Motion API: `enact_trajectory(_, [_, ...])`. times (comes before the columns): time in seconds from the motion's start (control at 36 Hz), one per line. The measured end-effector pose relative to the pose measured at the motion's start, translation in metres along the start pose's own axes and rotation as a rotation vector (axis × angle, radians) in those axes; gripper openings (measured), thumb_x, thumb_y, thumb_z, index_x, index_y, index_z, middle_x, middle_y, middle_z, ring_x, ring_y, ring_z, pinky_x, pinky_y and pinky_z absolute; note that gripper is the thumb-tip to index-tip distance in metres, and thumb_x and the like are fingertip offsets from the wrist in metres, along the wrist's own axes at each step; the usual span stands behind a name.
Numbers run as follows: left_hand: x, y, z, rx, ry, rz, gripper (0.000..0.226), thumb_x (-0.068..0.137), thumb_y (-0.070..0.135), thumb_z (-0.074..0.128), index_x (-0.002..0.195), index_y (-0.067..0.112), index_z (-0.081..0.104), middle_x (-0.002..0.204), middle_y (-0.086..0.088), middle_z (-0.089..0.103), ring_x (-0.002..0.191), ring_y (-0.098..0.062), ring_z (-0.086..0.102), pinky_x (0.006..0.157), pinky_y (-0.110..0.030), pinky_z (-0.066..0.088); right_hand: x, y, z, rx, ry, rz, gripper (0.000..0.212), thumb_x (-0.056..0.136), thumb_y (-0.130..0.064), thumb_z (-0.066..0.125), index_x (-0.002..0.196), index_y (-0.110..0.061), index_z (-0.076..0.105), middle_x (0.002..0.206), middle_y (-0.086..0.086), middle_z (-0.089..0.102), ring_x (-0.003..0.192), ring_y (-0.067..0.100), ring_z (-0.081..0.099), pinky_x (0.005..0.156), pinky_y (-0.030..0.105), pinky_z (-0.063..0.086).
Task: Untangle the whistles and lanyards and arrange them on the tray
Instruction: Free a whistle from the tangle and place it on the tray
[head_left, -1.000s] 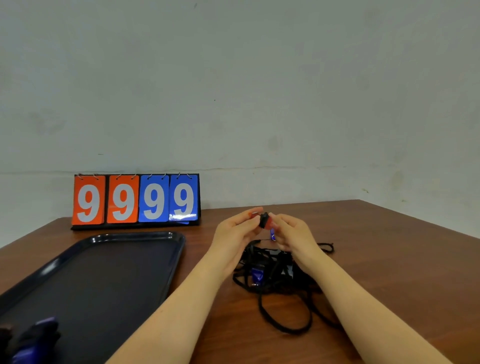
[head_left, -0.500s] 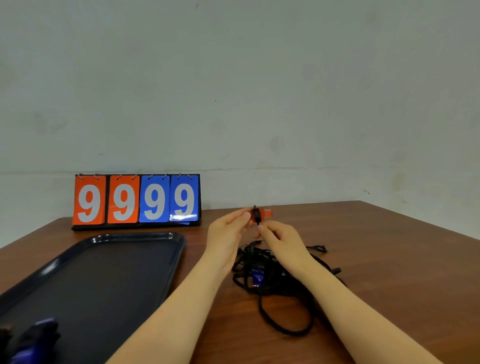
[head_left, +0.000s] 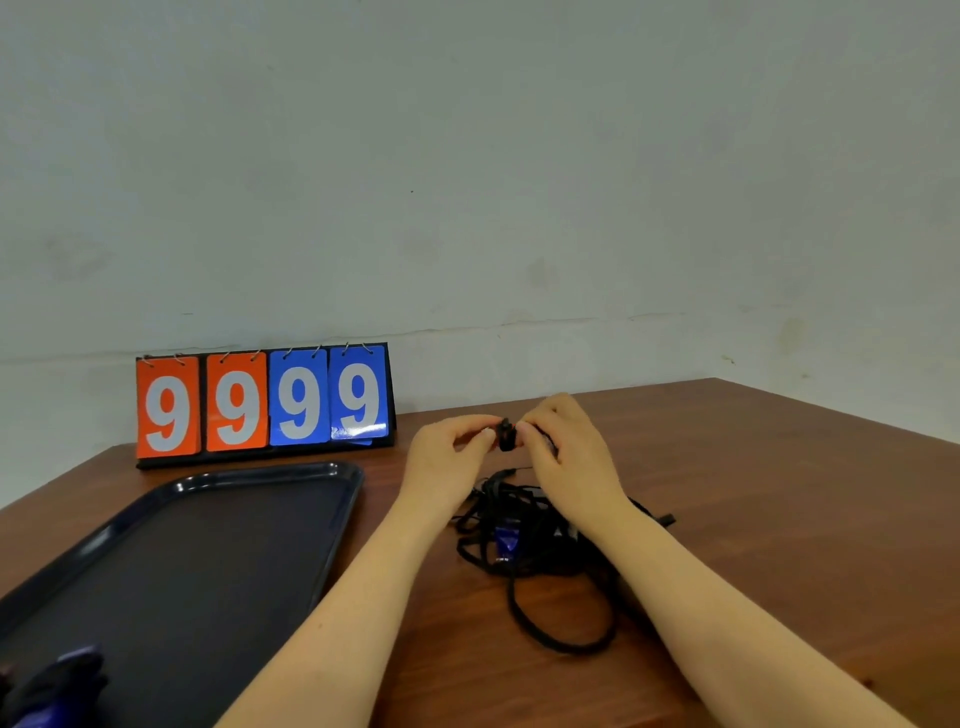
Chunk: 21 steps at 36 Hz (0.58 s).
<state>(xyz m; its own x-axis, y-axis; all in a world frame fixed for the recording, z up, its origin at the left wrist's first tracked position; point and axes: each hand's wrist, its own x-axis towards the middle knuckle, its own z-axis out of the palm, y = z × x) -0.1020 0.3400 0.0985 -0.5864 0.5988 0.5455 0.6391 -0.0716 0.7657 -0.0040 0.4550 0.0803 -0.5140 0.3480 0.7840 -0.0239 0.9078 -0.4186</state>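
While held above a brown wooden table (head_left: 779, 519), a small black clip with a trace of red (head_left: 506, 435) sits pinched between the fingertips of the left hand (head_left: 447, 452) and the right hand (head_left: 569, 452), both with fingers curled onto it. Directly beneath, on the table: a tangled heap of black cords (head_left: 540, 540) with a blue whistle (head_left: 505, 540) in it. To the left, a dark tray (head_left: 343, 499) with a blue and black bundle (head_left: 52, 686) at its near corner; behind it, a scoreboard (head_left: 262, 405) reading 9999.
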Motion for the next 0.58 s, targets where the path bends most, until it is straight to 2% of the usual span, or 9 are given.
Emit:
enact_trajectory(0.08, [-0.0015,0.0015,-0.0007,-0.165,-0.024,-0.072,0.023,0.094,0.008,0.058,0.112,0.017,0.069,0.094,0.011,0.068,0.081,0.004,0.067,0.072,-0.007,0.050,0.0005,0.0003,-0.0010,0.039,0.043,-0.015,0.015,0.098,-0.019,0.051,0.095,-0.017,0.065,0.102,-0.010,0.048,0.091,0.002,0.050,0.076,0.009,0.039])
enact_trajectory(0.14, [-0.0035,0.0019,-0.0003,-0.316,-0.027,-0.156,0.022,0.093,0.005,0.057,0.104,0.020,0.069,0.099,0.001,0.071,0.084,-0.006,0.071,0.073,-0.014,0.054,0.0004,-0.0017,-0.0007,0.095,0.016,-0.009,0.014,0.098,-0.016,0.051,0.092,-0.020,0.063,0.096,-0.008,0.053,0.089,0.000,0.052,0.076,0.008,0.038])
enact_trajectory(0.22, [-0.0071,0.0018,0.0027,-0.442,-0.025,-0.236,0.019,0.093,0.006,0.058,0.096,0.022,0.069,0.102,-0.005,0.072,0.088,-0.011,0.072,0.077,-0.020,0.056,-0.0001,-0.0037,-0.0001,0.142,-0.004,0.012,0.018,0.097,-0.013,0.051,0.087,-0.026,0.059,0.087,-0.009,0.056,0.085,-0.001,0.053,0.075,0.006,0.038])
enact_trajectory(0.31, [-0.0101,0.0016,0.0063,-0.562,-0.064,-0.261,0.016,0.093,0.011,0.060,0.106,0.017,0.068,0.107,-0.007,0.072,0.097,-0.014,0.070,0.088,-0.027,0.055,-0.0001,-0.0032,-0.0010,0.177,0.027,0.022,0.020,0.096,-0.012,0.052,0.085,-0.026,0.060,0.085,-0.011,0.057,0.085,0.000,0.055,0.074,0.006,0.039])
enact_trajectory(0.44, [-0.0088,-0.0032,0.0073,-0.677,-0.077,-0.332,0.024,0.093,0.009,0.060,0.116,0.011,0.064,0.109,-0.008,0.071,0.097,-0.016,0.070,0.080,-0.025,0.057,-0.0005,-0.0031,0.0008,0.207,0.016,0.041,0.019,0.097,-0.014,0.052,0.086,-0.027,0.061,0.087,-0.010,0.060,0.084,0.003,0.058,0.075,0.010,0.045])
enact_trajectory(0.53, [-0.0082,-0.0043,0.0074,-0.725,-0.084,-0.375,0.032,0.093,0.006,0.059,0.125,0.002,0.059,0.111,-0.012,0.071,0.101,-0.018,0.069,0.088,-0.027,0.056,-0.0008,-0.0021,0.0013,0.163,-0.007,0.059,0.019,0.097,-0.017,0.052,0.086,-0.030,0.061,0.086,-0.011,0.060,0.084,0.002,0.057,0.072,0.011,0.044])
enact_trajectory(0.58, [-0.0080,-0.0040,0.0076,-0.651,-0.062,-0.361,0.031,0.093,0.007,0.060,0.124,0.001,0.061,0.110,-0.011,0.071,0.099,-0.016,0.070,0.088,-0.027,0.056,-0.0002,-0.0016,0.0004,0.117,-0.026,0.071,0.018,0.098,-0.018,0.051,0.087,-0.028,0.061,0.086,-0.012,0.061,0.084,0.000,0.056,0.071,0.009,0.042])
